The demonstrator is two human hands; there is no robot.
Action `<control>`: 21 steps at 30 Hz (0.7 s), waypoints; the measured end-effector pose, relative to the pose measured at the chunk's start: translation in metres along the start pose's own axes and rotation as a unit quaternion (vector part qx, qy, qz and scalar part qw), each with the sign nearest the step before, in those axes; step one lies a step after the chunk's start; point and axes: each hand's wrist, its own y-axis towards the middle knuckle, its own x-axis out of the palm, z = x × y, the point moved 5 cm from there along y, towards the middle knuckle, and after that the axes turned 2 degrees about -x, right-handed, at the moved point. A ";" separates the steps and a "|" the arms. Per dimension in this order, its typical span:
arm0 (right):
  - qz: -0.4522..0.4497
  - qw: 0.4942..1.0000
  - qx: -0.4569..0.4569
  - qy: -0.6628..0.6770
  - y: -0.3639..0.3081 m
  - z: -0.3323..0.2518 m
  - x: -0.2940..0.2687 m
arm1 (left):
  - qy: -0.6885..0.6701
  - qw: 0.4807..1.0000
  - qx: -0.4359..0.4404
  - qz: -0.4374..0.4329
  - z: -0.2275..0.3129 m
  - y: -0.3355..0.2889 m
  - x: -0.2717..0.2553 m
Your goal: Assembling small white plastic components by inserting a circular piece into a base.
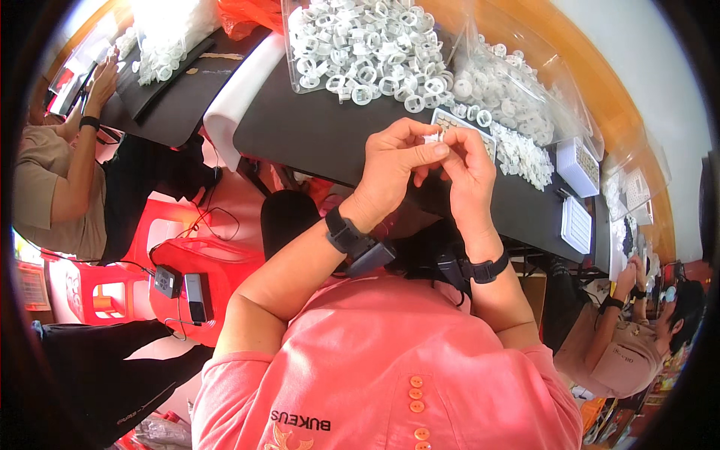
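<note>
My left hand (391,166) and my right hand (470,174) meet over the near edge of the black table (289,139). Between their fingertips is a small white plastic piece (433,138); the fingers cover most of it, so its full shape is hidden. Thumb and forefinger of the left hand pinch it, and the right fingers close on its other side. Just beyond the hands stands a white tray (448,118) of small round parts, partly covered by the right hand. A heap of little white plastic pieces (525,156) lies to its right.
Many clear plastic rings (367,52) are piled at the back, beside a clear bag (502,94) of similar parts. White trays (576,225) stand at the right. People work at the left (64,187) and right (611,352). A red stool (217,281) holds cabled devices.
</note>
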 end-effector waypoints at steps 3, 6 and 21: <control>-0.003 1.000 -0.005 -0.011 -0.001 0.000 0.001 | -0.011 1.000 -0.002 -0.001 0.000 0.001 0.000; -0.010 0.997 -0.050 -0.055 0.001 0.002 -0.002 | -0.022 1.000 -0.015 -0.008 0.003 0.001 0.001; 0.028 0.995 -0.066 -0.072 -0.002 0.009 0.002 | -0.053 0.998 -0.024 0.005 0.001 0.000 0.000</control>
